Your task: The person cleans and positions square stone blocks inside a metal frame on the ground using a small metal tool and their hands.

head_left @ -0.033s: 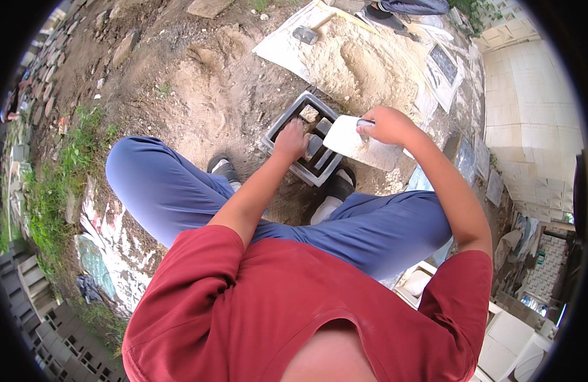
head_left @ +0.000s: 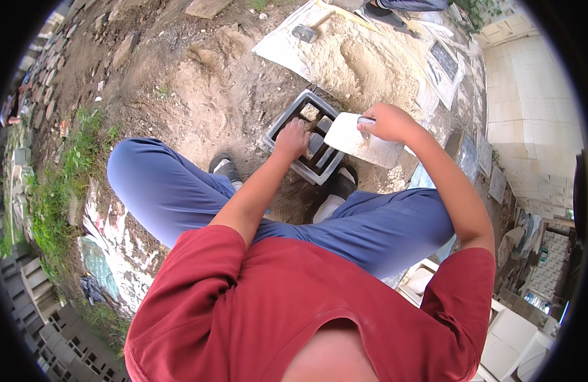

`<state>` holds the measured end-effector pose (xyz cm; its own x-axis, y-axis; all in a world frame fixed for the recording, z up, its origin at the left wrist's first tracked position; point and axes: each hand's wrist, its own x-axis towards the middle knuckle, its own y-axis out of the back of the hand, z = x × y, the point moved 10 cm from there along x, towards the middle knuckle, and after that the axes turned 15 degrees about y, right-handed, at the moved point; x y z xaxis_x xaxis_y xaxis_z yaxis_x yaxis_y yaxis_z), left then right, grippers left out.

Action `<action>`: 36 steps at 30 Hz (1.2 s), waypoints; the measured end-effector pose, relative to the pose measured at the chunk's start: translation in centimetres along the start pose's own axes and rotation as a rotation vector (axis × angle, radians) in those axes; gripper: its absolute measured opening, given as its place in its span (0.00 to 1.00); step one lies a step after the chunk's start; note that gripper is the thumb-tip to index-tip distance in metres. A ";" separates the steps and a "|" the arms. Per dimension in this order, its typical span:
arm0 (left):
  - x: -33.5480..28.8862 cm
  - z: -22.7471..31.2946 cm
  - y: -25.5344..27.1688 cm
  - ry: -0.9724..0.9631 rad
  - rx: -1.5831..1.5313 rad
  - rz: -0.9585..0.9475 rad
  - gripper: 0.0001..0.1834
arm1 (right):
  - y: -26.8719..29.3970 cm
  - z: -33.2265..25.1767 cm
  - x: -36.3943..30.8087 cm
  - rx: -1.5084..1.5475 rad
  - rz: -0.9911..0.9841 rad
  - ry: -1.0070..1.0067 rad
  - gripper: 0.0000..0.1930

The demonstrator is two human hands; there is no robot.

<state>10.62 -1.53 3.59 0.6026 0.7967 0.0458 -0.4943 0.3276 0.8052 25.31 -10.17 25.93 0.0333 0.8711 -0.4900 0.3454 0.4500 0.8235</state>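
A grey rectangular mould (head_left: pixel 308 95) with dark openings and inner blocks stands on the ground between my feet. My left hand (head_left: pixel 293 138) rests over its left side with fingers curled down onto its inner part; the fingertips are hidden. In my right hand (head_left: pixel 386 123) is the grey handle of a flat white scoop (head_left: pixel 351 139), dusted with pale powder. The scoop's left edge reaches over the mould's right rim. Just beyond lies a heap of pale sandy material (head_left: pixel 370 60) on a white sheet (head_left: pixel 275 51).
A mallet (head_left: pixel 305 33) with a dark head lies on the sheet's far left. Another person's leg and shoe (head_left: pixel 386 14) show at the top. My sandalled feet flank the mould. Grass (head_left: pixel 65 165) grows at left; a pale block wall (head_left: pixel 529 108) rises at right.
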 end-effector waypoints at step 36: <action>-0.2 -2.6 1.6 0.006 0.389 -0.442 0.15 | -1.2 1.1 -2.6 0.026 0.021 0.124 0.17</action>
<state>8.03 0.13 3.38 0.6953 0.6300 -0.3461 0.0700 0.4199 0.9049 25.84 -13.21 25.95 -0.0748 0.8986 -0.4324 0.3704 0.4276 0.8246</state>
